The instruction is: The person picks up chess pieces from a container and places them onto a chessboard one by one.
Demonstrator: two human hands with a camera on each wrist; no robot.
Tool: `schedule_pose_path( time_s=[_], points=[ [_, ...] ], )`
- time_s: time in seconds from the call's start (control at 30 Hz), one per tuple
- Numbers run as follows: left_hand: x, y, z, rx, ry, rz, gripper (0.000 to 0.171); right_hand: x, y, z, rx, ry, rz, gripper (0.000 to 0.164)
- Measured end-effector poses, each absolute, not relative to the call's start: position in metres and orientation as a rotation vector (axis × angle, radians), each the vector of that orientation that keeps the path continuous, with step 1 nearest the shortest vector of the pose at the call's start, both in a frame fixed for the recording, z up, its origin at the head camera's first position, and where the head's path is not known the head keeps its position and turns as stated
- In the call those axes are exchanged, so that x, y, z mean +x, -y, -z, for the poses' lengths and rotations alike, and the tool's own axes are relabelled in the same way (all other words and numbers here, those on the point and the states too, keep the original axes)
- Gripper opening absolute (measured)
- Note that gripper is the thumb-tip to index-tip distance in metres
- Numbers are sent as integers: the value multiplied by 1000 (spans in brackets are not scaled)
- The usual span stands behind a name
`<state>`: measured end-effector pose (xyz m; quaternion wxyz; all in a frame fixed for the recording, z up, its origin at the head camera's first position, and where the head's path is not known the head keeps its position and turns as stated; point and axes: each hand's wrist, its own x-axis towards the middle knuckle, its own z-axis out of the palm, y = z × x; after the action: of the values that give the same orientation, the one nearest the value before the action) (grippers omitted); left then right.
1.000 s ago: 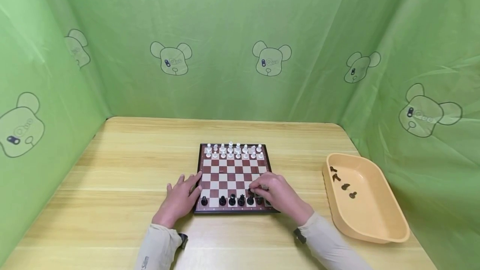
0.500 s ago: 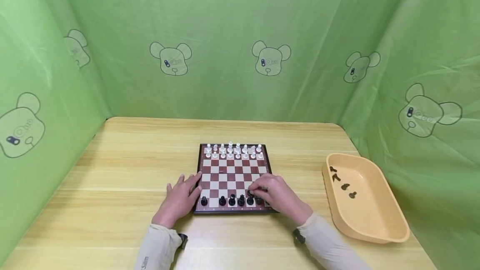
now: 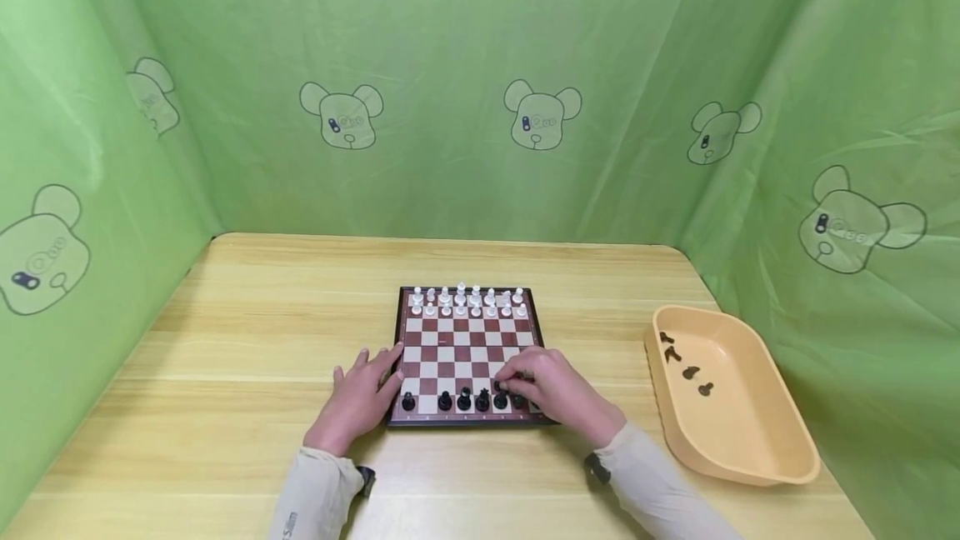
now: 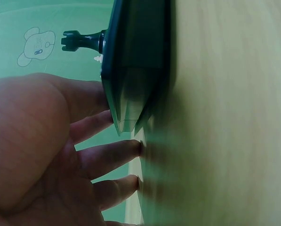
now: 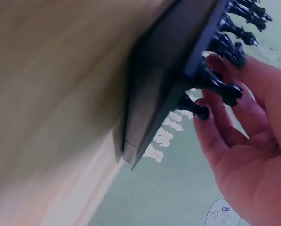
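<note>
Pale wood [image 3: 262,373] bears a maroon-white chessboard [image 3: 462,352], left hand [image 3: 358,400] spread against it, right hand [image 3: 553,387] pinching a small black piece [image 3: 498,386].

- the desk [image 3: 285,315] is light yellow wood, with stripes running from side to side
- its far corners are round
- a chess board [image 3: 461,340] with a black edge lies flat on the desk, near the middle
- a pale orange tub [image 3: 738,419] sits on the desk too, to the right of the board and apart from it
</note>
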<state>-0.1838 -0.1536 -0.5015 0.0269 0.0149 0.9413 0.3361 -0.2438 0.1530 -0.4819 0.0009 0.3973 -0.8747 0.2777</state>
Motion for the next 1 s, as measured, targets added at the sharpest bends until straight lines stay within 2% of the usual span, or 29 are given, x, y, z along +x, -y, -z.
schedule_pose_path(
  time_s=[0.17, 0.43, 0.8, 1.0],
  points=[
    [-184, 154, 502, 42, -2910, -1027, 52, -246, -152, 479, 1202, 2808, -874, 11],
    [-184, 154, 503, 48, -2905, -1032, 52, -245, -171, 469, 938, 2819, -965, 21],
    [-183, 155, 502, 47, -2911, -1036, 52, -257, -247, 416, 683, 2798, -808, 20],
    [-182, 154, 501, 51, -2911, -1034, 52, -267, -288, 406, 473, 2829, -744, 23]
  ],
)
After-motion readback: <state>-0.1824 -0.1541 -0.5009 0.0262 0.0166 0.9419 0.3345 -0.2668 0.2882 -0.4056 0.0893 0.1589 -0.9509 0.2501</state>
